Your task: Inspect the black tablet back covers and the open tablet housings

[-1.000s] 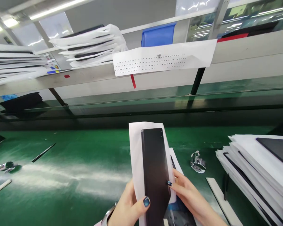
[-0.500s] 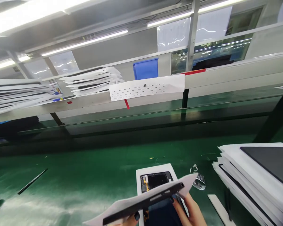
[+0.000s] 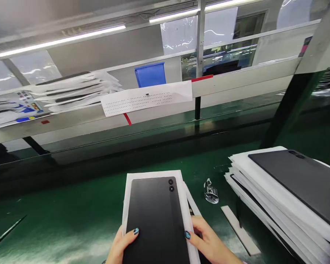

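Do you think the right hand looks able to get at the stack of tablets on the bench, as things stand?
Probably yes: the right hand holds the edge of a tablet, but the way to the stack of tablets looks free; only a flat pale strip lies between them.

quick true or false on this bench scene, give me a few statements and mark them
1. The left hand and right hand both hold a black tablet on a white sheet. True.
2. The black tablet's camera lenses face the bench. False: they face up.
3. The blue bin sits beside the right hand. False: it is far off, beyond a raised shelf.
4. A dark tablet lies on a stack of white sheets. True.
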`<state>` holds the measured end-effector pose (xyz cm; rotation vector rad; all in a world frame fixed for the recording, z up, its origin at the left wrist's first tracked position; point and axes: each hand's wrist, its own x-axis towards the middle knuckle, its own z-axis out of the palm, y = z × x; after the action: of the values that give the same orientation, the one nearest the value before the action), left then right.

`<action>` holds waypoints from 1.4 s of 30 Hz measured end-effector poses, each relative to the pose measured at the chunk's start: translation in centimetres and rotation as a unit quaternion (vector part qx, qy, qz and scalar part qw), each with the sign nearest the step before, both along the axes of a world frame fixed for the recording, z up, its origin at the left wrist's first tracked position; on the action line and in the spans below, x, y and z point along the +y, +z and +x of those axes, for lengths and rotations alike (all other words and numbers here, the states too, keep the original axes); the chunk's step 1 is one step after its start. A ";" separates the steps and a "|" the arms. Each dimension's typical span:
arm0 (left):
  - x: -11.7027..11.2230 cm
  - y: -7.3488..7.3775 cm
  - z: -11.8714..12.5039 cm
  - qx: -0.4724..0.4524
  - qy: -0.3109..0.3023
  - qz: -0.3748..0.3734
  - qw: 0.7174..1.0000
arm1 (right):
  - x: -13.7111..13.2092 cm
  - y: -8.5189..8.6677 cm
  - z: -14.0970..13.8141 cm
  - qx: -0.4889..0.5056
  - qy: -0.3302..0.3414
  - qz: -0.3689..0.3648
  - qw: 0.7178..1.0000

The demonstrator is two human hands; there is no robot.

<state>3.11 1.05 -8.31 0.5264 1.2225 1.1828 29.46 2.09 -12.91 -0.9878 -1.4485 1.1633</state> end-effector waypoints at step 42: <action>0.1 -0.9 -0.4 -0.022 -0.137 -0.165 0.976 | -0.5 2.0 0.2 0.196 -0.045 -0.158 0.967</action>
<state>2.74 1.19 -9.22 0.3994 1.2328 0.7361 29.63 1.58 -10.93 -0.9580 -0.9144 1.4555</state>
